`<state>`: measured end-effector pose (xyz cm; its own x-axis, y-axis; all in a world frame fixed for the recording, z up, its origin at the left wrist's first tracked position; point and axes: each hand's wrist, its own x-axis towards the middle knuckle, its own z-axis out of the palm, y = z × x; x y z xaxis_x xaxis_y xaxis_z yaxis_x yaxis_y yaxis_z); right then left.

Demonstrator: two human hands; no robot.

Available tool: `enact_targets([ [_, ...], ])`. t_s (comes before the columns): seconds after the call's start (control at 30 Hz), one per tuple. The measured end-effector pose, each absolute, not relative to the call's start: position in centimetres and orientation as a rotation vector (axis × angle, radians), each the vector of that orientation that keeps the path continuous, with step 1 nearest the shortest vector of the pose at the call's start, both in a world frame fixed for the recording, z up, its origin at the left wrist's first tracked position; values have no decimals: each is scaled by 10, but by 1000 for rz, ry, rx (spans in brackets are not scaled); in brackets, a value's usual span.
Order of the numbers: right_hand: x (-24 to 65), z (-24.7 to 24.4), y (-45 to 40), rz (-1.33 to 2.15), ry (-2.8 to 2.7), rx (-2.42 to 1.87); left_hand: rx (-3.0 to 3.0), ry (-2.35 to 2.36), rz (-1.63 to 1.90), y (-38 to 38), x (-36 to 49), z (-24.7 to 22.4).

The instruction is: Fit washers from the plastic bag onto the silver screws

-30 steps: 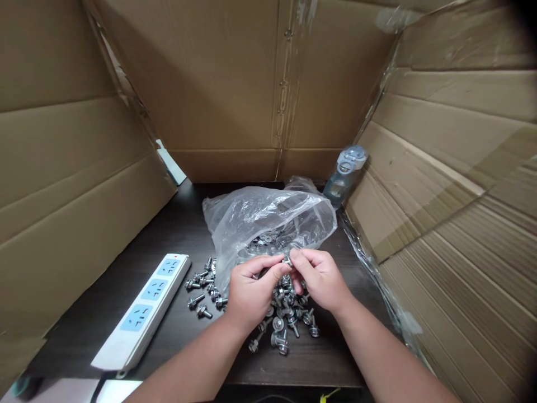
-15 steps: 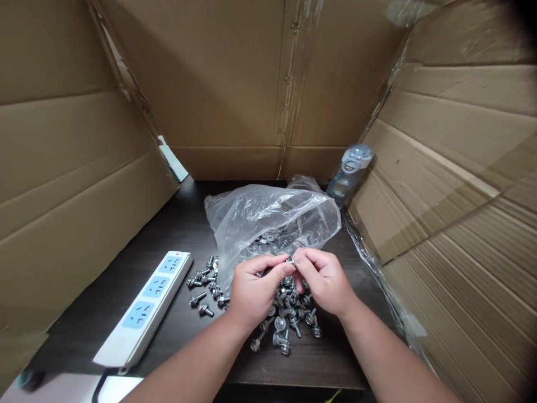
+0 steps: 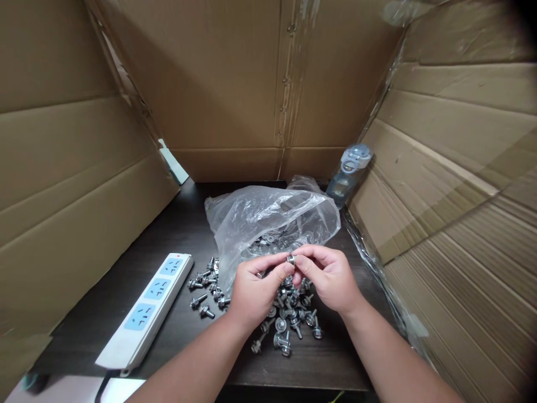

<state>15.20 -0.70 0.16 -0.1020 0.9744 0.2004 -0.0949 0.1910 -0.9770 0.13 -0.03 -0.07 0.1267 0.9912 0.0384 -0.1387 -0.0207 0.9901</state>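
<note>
My left hand (image 3: 257, 286) and my right hand (image 3: 328, 273) meet fingertip to fingertip above a heap of metal bolts (image 3: 289, 313). Pinched between both thumbs and forefingers is a small shiny bolt (image 3: 291, 259); only its round metal head end shows, the rest being covered by fingers. Several loose bolts with washers (image 3: 205, 310) lie left of my left hand. Just behind the hands, a clear plastic bag (image 3: 260, 210) lies with its mouth open, and flat metal washers (image 3: 268, 239) show inside it.
On the left of the dark table (image 3: 168, 341) lies a white power strip (image 3: 145, 308) with blue sockets. A clear water bottle (image 3: 349, 173) stands at the back right. Cardboard walls (image 3: 226, 84) close in the back and both sides.
My right hand's fingers have shifted slightly left and closed in on the small metal piece held by my left hand. The heap and bag look the same.
</note>
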Motion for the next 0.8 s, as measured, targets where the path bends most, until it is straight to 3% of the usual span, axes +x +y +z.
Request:
enact_targets([
  [0.8,157,2,-6,1258,-1346,-926,1071,865,1113,-1,-2,-2],
])
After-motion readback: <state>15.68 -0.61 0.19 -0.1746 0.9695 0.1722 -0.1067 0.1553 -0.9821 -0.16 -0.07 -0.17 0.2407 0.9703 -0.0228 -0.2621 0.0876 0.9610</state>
